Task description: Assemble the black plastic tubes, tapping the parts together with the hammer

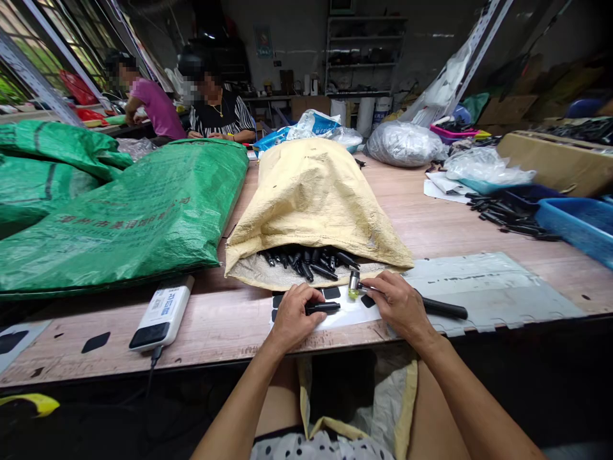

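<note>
My left hand [293, 318] is closed around a short black tube-shaped part [326, 307], which lies level just above a white sheet [352, 313] with black patches. In my right hand [401, 305] is a small hammer [446, 308]. Its metal head with a yellow-green tip points down beside the black part, apart from it, and its black handle sticks out to the right. Behind both hands lies a pale yellow woven sack [313, 198], its mouth towards me. Many black tubular parts [313, 260] show inside that mouth.
A green sack [143, 204] fills the left side. In front of it rests a white power bank [163, 313] with a cable. At right are a grey sheet [493, 287], loose black parts [507, 214] and a blue basket [579, 220]. Two people [223, 115] sit across the table.
</note>
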`<state>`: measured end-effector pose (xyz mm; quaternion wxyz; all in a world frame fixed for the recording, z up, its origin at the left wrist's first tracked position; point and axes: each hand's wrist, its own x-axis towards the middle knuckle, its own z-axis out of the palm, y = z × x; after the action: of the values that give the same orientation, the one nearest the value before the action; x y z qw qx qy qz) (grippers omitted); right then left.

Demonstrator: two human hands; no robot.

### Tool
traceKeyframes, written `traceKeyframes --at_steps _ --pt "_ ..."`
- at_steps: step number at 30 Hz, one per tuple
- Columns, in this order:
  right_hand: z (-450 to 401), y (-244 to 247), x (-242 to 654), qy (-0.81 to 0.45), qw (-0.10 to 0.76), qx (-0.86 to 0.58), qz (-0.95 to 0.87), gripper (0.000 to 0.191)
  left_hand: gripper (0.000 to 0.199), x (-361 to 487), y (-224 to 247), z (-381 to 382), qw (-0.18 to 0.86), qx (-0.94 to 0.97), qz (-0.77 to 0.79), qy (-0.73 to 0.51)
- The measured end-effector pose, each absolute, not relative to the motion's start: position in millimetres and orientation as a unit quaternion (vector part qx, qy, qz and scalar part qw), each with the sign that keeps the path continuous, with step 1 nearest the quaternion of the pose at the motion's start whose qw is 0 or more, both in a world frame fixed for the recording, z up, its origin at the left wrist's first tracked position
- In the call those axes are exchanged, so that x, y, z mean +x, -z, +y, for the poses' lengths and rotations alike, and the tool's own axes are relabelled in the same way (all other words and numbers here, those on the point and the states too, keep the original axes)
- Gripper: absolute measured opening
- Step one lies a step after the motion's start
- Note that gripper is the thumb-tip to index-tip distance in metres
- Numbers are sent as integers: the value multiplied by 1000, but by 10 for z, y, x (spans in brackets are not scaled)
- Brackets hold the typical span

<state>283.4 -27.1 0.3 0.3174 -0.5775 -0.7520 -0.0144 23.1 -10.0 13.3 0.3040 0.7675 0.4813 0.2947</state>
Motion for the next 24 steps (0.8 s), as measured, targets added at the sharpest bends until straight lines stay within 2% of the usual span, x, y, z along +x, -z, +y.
traceKeyframes --at_steps 11,15,18,21,24 --pt "-272 85 2829 14 309 -583 -751 21 14 210 -163 -107 312 778 465 -283" --pt "-273 90 2830 16 301 -586 -752 21 13 205 -403 -395 394 784 411 -249" --pt "-268 105 2836 15 299 -585 -754 20 15 267 -450 -698 490 790 338 -145" --pt "-261 116 2838 15 298 -585 -754 20 21 382 -147 -914 523 786 329 -16" --pt "-258 118 2834 13 303 -586 -752 20 29 501 399 -1018 478 760 434 72"
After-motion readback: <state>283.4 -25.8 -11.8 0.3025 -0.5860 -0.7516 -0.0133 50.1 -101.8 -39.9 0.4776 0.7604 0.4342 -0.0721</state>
